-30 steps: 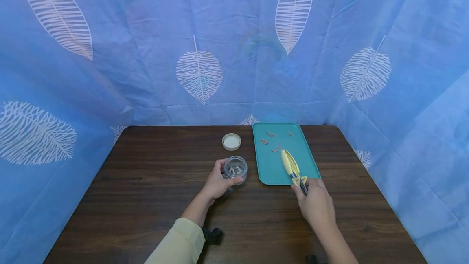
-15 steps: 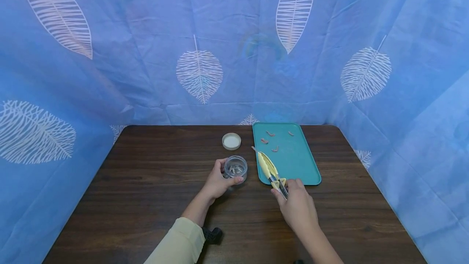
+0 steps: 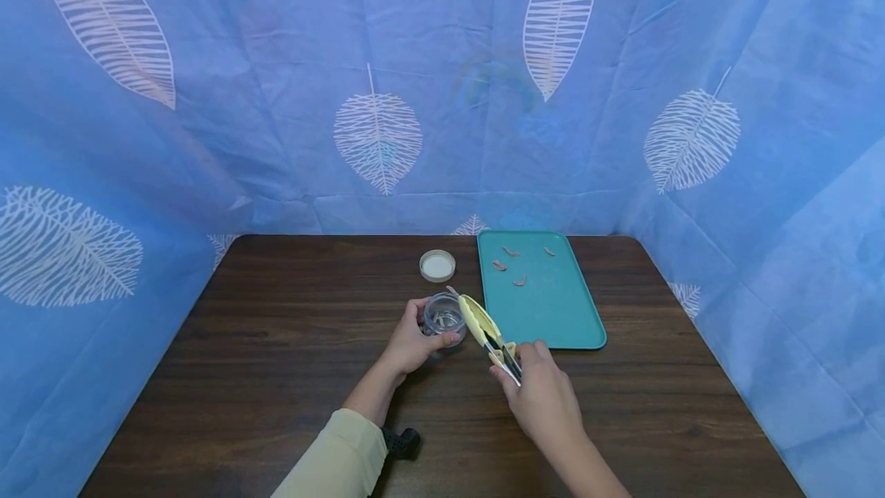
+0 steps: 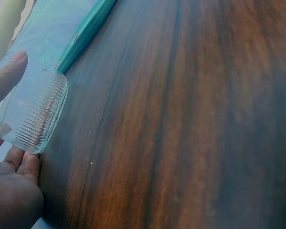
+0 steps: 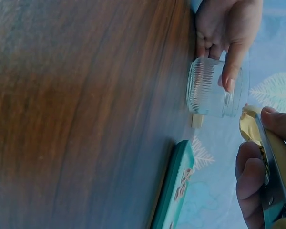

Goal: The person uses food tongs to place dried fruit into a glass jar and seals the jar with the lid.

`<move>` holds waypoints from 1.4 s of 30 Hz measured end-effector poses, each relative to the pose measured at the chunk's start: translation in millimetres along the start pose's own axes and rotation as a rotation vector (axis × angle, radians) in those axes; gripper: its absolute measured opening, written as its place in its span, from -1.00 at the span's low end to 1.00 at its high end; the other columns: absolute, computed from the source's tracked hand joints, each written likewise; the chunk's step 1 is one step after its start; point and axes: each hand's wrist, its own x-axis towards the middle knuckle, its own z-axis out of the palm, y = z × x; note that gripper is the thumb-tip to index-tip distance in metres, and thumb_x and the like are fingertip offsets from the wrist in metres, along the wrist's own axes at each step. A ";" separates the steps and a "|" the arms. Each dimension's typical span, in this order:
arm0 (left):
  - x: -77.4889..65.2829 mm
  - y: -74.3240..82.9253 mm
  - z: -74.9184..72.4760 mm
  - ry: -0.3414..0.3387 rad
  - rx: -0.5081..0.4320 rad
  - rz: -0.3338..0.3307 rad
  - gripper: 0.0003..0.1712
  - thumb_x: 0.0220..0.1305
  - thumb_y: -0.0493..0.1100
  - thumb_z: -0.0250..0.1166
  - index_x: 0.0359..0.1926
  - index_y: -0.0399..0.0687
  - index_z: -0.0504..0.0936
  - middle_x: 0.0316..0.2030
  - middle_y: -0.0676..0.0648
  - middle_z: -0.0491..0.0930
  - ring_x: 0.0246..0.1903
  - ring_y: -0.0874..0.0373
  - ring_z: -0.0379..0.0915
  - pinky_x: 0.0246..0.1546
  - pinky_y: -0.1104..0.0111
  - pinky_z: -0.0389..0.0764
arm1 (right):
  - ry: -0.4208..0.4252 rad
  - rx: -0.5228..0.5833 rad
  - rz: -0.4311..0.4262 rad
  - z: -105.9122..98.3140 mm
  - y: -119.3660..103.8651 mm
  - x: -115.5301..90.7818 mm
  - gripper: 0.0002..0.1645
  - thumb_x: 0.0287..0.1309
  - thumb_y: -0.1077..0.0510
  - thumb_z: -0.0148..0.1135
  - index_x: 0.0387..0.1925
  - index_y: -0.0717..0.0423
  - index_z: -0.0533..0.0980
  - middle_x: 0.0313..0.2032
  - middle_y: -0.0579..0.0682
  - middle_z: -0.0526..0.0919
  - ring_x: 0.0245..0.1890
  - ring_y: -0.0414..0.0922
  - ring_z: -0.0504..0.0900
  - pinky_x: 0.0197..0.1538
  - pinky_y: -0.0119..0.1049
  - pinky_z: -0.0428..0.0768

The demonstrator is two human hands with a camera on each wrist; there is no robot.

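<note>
A clear ribbed glass jar (image 3: 442,317) stands on the table without its lid. My left hand (image 3: 409,346) grips it, thumb at the front and fingers around the far side. My right hand (image 3: 542,394) holds metal tongs with yellow tips (image 3: 475,319). A small pinkish strip (image 3: 452,291) sticks out of the tong tips, close to the jar's rim. The right wrist view has the tongs' yellow end (image 5: 250,125) just beside the mouth of the jar (image 5: 207,88). In the left wrist view, the thumb (image 4: 9,78) lies along the jar's side.
A teal tray (image 3: 563,313) lies to the right, with several small pinkish curled pieces (image 3: 499,265) toward its far end. Behind the jar, a round lid (image 3: 437,266) rests on the dark wooden table (image 3: 297,344). A blue leaf-patterned cloth (image 3: 456,144) hangs around the table.
My right hand has moved left with the tongs, from over the tray to the jar's rim, carrying the pinkish strip. The left hand and jar have stayed in place.
</note>
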 end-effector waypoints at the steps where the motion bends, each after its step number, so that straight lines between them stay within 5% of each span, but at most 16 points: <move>1: -0.1 0.3 -0.1 -0.001 -0.004 0.000 -0.03 0.23 0.01 0.67 0.52 0.00 0.34 0.38 -0.20 0.51 0.36 -0.17 0.47 0.43 -0.13 0.41 | 0.002 -0.002 -0.007 0.4 -0.6 -0.2 -0.53 0.34 -0.09 0.53 -0.05 0.24 0.63 -0.30 0.01 0.51 -0.50 -0.16 0.42 -0.46 -0.28 0.42; 8: -0.2 -0.3 -0.1 -0.009 -0.002 -0.001 -0.01 0.22 0.02 0.68 0.53 -0.01 0.33 0.39 -0.22 0.51 0.38 -0.18 0.45 0.44 -0.14 0.41 | 0.027 -0.022 -0.061 3.0 -2.0 -1.8 -0.50 0.26 -0.06 0.60 -0.04 0.24 0.65 -0.30 0.00 0.53 -0.53 -0.19 0.42 -0.47 -0.29 0.44; 15: 1.3 -3.1 -0.2 -0.005 0.013 -0.007 0.02 0.18 0.06 0.70 0.53 0.03 0.34 0.38 -0.21 0.51 0.35 -0.16 0.46 0.40 -0.09 0.45 | 0.010 -0.018 -0.023 4.7 -1.8 0.4 -0.38 0.18 -0.13 0.66 0.01 0.27 0.65 -0.25 0.03 0.53 -0.53 -0.17 0.44 -0.47 -0.26 0.46; 24: 0.7 -2.1 -0.9 -0.005 0.004 0.003 -0.02 0.20 -0.11 0.66 0.54 -0.01 0.34 0.36 -0.22 0.53 0.36 -0.16 0.45 0.39 -0.06 0.46 | 0.028 -0.024 -0.028 3.7 -1.5 1.4 -0.10 0.12 -0.16 0.69 0.25 0.39 0.60 -0.17 0.08 0.52 -0.55 -0.18 0.38 -0.49 -0.31 0.40; 35: 0.4 -0.2 -2.4 -0.029 -0.009 0.005 0.01 0.21 -0.12 0.65 0.56 -0.04 0.29 0.34 -0.23 0.53 0.26 -0.09 0.48 0.28 0.12 0.48 | 0.049 -0.048 -0.078 -6.5 4.3 11.4 0.01 0.10 -0.18 0.70 0.37 0.35 0.52 0.04 0.19 0.56 -0.58 -0.18 0.39 -0.50 -0.30 0.42; 42: 0.5 -0.8 -2.8 -0.035 -0.021 0.006 0.02 0.22 -0.07 0.66 0.57 -0.02 0.28 0.37 -0.23 0.51 0.30 -0.12 0.48 0.34 0.03 0.48 | 0.087 -0.044 -0.090 -10.4 12.3 20.6 0.11 -0.03 -0.17 0.78 0.41 0.35 0.50 0.14 0.27 0.54 -0.56 -0.15 0.46 -0.48 -0.27 0.52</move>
